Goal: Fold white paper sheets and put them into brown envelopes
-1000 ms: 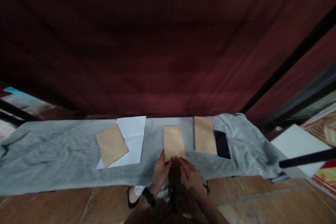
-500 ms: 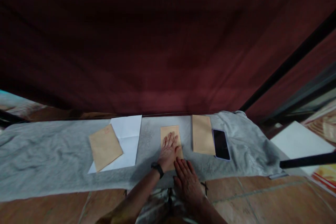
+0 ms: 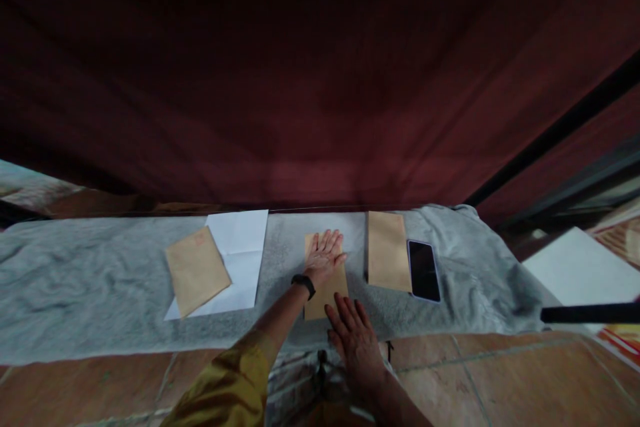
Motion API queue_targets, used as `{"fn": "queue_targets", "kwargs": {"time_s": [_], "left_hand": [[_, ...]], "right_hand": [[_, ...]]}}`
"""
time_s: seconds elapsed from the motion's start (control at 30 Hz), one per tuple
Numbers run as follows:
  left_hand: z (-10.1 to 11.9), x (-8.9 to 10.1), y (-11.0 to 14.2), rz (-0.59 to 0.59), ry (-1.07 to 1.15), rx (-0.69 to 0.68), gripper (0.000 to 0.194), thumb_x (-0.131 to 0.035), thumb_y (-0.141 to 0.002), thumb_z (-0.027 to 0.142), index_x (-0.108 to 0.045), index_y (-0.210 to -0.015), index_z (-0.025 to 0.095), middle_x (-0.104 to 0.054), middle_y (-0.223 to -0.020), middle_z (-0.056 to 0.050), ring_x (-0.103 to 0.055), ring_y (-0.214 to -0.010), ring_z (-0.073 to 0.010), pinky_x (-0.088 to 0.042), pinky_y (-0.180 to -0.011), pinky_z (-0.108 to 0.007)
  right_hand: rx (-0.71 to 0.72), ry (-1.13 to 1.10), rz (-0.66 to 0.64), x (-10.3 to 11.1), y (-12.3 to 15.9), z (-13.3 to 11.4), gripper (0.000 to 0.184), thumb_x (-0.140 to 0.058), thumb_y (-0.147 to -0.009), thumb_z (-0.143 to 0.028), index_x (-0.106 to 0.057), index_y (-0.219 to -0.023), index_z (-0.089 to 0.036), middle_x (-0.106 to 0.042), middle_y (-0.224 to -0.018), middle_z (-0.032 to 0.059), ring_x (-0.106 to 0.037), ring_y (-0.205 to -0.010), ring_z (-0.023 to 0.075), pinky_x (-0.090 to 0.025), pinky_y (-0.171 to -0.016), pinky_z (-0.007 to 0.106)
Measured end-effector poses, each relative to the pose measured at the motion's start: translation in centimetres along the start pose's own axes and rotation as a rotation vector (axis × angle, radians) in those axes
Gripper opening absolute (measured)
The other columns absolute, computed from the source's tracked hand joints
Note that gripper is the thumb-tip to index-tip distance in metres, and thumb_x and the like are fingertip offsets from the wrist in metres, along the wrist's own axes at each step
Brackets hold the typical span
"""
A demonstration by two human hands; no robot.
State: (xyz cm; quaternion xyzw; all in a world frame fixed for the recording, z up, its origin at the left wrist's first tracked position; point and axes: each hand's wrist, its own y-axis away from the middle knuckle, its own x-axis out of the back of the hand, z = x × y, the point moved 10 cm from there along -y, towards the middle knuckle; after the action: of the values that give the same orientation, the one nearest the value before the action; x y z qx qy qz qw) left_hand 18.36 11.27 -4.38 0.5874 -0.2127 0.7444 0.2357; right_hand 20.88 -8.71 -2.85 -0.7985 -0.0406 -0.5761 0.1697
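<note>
A brown paper envelope (image 3: 316, 307) lies flat on the grey cloth, straight in front of me. My left hand (image 3: 324, 257), with a black band on its wrist, rests flat over the envelope's far part, fingers stretched out. At the envelope's near right edge is my right hand (image 3: 354, 333), its fingers spread and the tips touching or just over the paper. To the left, another brown envelope (image 3: 198, 271) with a faint reddish mark lies partly over a folded white sheet (image 3: 245, 260). On the right sits a further stack of brown envelopes (image 3: 388, 252).
A phone (image 3: 424, 271) with a pale purple edge lies beside the right-hand envelopes. Grey cloth (image 3: 100, 280) covers the long narrow surface. Dark red fabric (image 3: 320, 113) hangs behind it. A white panel (image 3: 575, 270) and a black bar (image 3: 590, 313) are at the right. Tiled floor (image 3: 440, 373) shows in front.
My left hand has slid away from me, up to the envelope's far end. My right hand has shifted slightly and its fingers are more spread. The view has moved a little.
</note>
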Motion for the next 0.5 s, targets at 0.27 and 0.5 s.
{"fn": "queue_targets", "kwargs": {"time_s": [0.27,0.5], "left_hand": [[2.3,0.6,5.4,-0.003,0.019,-0.166,0.060,-0.027,-0.108,0.049,-0.031,-0.160,0.019,-0.032,-0.168,-0.007,-0.021,-0.157,-0.0224,-0.013,-0.129,-0.048],[4.0,1.3,10.5,-0.004,-0.034,-0.229,0.061,-0.029,-0.108,0.053,-0.030,-0.161,0.023,-0.030,-0.169,-0.007,-0.021,-0.157,-0.0220,-0.013,-0.129,-0.046]], "right_hand": [[0.004,0.020,0.018,0.4,-0.3,-0.3,0.057,-0.046,-0.107,-0.034,-0.034,-0.160,-0.020,-0.042,-0.162,0.0095,-0.041,-0.148,0.0244,-0.027,-0.124,0.046],[0.020,0.025,0.048,0.4,0.0,-0.5,0.050,-0.046,-0.105,-0.031,-0.048,-0.152,-0.013,-0.056,-0.151,0.0128,-0.044,-0.146,0.0261,-0.027,-0.125,0.048]]}}
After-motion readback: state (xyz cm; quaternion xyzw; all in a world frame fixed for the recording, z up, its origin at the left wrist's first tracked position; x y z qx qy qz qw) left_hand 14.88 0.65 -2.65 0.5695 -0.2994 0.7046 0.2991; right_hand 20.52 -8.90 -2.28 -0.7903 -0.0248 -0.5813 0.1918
